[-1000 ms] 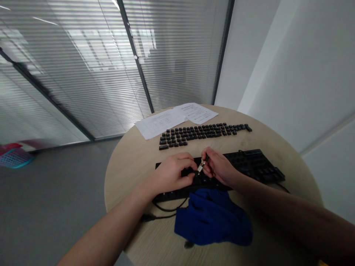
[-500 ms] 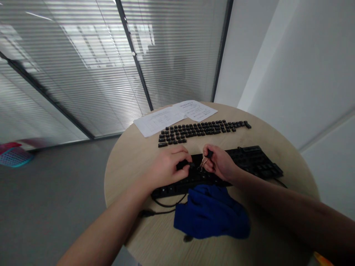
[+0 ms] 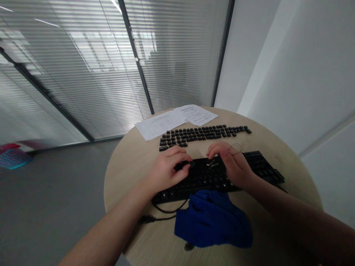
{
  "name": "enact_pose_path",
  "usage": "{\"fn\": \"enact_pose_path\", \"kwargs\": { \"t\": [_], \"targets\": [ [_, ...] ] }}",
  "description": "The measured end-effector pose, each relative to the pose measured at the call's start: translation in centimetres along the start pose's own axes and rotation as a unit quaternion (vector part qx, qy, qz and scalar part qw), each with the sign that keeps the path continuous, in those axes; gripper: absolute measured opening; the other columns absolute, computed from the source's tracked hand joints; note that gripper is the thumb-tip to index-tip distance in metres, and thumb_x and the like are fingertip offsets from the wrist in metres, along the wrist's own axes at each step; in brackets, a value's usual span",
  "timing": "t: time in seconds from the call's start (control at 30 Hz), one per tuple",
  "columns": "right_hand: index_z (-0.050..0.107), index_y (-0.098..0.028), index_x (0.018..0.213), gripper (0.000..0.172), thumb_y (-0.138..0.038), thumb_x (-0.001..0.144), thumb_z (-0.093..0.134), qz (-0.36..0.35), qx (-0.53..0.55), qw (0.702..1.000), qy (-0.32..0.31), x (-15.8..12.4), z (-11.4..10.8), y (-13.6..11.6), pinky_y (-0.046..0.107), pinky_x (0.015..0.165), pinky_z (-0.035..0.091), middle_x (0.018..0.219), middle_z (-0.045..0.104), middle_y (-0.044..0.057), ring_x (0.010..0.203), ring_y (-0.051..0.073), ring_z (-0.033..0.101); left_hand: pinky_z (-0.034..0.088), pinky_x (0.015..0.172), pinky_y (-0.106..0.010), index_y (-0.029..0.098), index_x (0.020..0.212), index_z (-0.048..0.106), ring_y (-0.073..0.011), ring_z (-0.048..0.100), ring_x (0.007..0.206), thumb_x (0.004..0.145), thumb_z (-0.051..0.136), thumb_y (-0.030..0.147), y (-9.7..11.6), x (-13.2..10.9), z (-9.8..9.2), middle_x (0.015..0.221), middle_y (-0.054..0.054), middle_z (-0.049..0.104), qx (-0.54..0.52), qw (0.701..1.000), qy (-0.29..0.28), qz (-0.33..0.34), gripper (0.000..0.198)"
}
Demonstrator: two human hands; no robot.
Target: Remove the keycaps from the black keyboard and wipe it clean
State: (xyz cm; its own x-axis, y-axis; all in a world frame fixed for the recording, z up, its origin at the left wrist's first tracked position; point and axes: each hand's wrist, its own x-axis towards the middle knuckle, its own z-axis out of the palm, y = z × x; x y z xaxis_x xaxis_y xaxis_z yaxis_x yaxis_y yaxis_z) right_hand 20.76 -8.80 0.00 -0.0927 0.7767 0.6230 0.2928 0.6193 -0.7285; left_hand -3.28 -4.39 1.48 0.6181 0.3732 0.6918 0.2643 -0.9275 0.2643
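A black keyboard (image 3: 257, 166) lies across the round wooden table (image 3: 127, 162). My left hand (image 3: 166, 171) rests on the keyboard's left part, thumb and forefinger pinched on a small black keycap (image 3: 192, 163). My right hand (image 3: 231, 164) hovers over the middle of the keyboard, smeared by motion, fingers curled over a wire keycap puller (image 3: 212, 163) whose metal loops stick out under the fingertips. Behind the keyboard, several loose black keycaps (image 3: 202, 133) are laid out in rows.
A crumpled blue cloth (image 3: 213, 220) lies at the near edge, in front of the keyboard. The keyboard's black cable (image 3: 162, 212) loops to its left. Two printed sheets (image 3: 174, 120) lie at the far edge. Glass walls with blinds stand behind; a coloured basket (image 3: 12, 157) sits on the floor at left.
My right hand has swung the puller from upright to low and flat over the keys and shifted right. My left hand stays pinched at the same spot.
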Motion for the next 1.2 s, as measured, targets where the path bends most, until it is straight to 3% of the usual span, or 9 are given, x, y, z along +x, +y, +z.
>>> {"fn": "enact_pose_path", "kwargs": {
  "t": [0.1,0.17,0.27,0.4,0.77,0.93,1.0,1.07,1.2],
  "targets": [
    [0.068,-0.021,0.101,0.035,-0.039,0.108,0.039,0.038,-0.04,0.998,-0.038,0.1,-0.1,0.0,0.033,0.072,0.051,0.076,0.066,0.003,0.07,0.018,0.063,0.059,0.073,-0.03,0.017,0.102,0.068,-0.0175,0.068,0.088,0.093,0.062,0.017,0.0,0.0,0.2,0.098,-0.008,0.068,0.012,1.0,0.015,0.017,0.01],
    [0.068,-0.02,0.106,0.029,-0.032,0.106,0.042,0.052,-0.069,0.992,-0.094,0.1,0.2,0.4,0.032,0.072,0.052,0.08,0.069,0.003,0.071,0.018,0.065,0.059,0.073,-0.03,0.016,0.103,0.068,-0.0176,0.068,0.087,0.093,0.063,0.016,0.1,-0.1,0.4,0.097,-0.008,0.069,0.021,0.999,0.02,0.029,0.011],
    [0.073,-0.021,0.101,0.022,-0.029,0.101,0.052,0.039,-0.11,0.983,-0.141,0.0,0.6,0.6,0.034,0.082,0.052,0.095,0.076,0.007,0.089,0.021,0.07,0.059,0.072,-0.031,0.016,0.103,0.068,-0.0173,0.067,0.083,0.093,0.063,0.016,0.3,-0.1,0.7,0.093,-0.007,0.069,0.036,0.998,0.024,0.05,0.011],
    [0.075,-0.02,0.091,0.02,-0.033,0.096,0.06,0.055,-0.134,0.974,-0.172,0.1,0.6,0.0,0.03,0.068,0.047,0.078,0.071,0.003,0.072,0.018,0.063,0.059,0.069,-0.03,0.017,0.104,0.07,-0.0174,0.068,0.081,0.095,0.063,0.017,0.4,-0.2,0.9,0.093,-0.006,0.071,0.059,0.996,0.02,0.069,0.012],
    [0.075,-0.018,0.088,0.023,-0.041,0.082,0.075,0.195,-0.009,0.96,-0.2,0.4,0.1,0.4,0.027,0.059,0.042,0.067,0.06,-0.002,0.063,0.015,0.052,0.056,0.066,-0.029,0.017,0.105,0.071,-0.0164,0.067,0.077,0.1,0.059,0.023,0.5,-0.2,0.9,0.094,-0.006,0.071,0.097,0.992,-0.003,0.085,0.015],
    [0.075,-0.02,0.09,0.028,-0.045,0.08,0.077,0.196,-0.036,0.967,-0.158,1.1,-1.4,-0.2,0.028,0.057,0.042,0.064,0.059,-0.002,0.06,0.015,0.051,0.056,0.074,-0.031,0.017,0.109,0.072,-0.019,0.068,0.086,0.102,0.058,0.028,-0.5,-0.3,0.1,0.098,-0.007,0.071,0.127,0.99,0.023,0.05,0.019],
    [0.076,-0.02,0.092,0.029,-0.047,0.081,0.077,0.187,-0.087,0.97,-0.133,1.8,-1.8,0.2,0.028,0.056,0.041,0.062,0.058,-0.002,0.057,0.015,0.05,0.056,0.074,-0.031,0.018,0.108,0.073,-0.0196,0.069,0.087,0.101,0.056,0.025,-1.6,-0.4,-0.2,0.097,-0.007,0.071,0.138,0.99,0.0,0.005,0.02],
    [0.076,-0.019,0.093,0.029,-0.046,0.081,0.076,0.167,-0.152,0.966,-0.127,2.9,-1.7,1.3,0.028,0.056,0.041,0.061,0.06,-0.002,0.057,0.015,0.05,0.054,0.072,-0.03,0.019,0.103,0.075,-0.0199,0.069,0.085,0.098,0.058,0.024,-2.8,-0.5,-0.2,0.094,-0.006,0.071,0.15,0.985,-0.064,-0.055,0.019],
    [0.078,-0.018,0.092,0.026,-0.042,0.083,0.075,0.152,-0.268,0.935,-0.174,5.7,-0.2,4.9,0.029,0.062,0.045,0.079,0.073,0.004,0.063,0.016,0.059,0.052,0.072,-0.03,0.021,0.093,0.078,-0.0203,0.069,0.081,0.09,0.063,0.023,-5.0,-0.9,0.1,0.092,-0.006,0.074,0.158,0.956,-0.198,-0.149,0.015]
  ]
}}
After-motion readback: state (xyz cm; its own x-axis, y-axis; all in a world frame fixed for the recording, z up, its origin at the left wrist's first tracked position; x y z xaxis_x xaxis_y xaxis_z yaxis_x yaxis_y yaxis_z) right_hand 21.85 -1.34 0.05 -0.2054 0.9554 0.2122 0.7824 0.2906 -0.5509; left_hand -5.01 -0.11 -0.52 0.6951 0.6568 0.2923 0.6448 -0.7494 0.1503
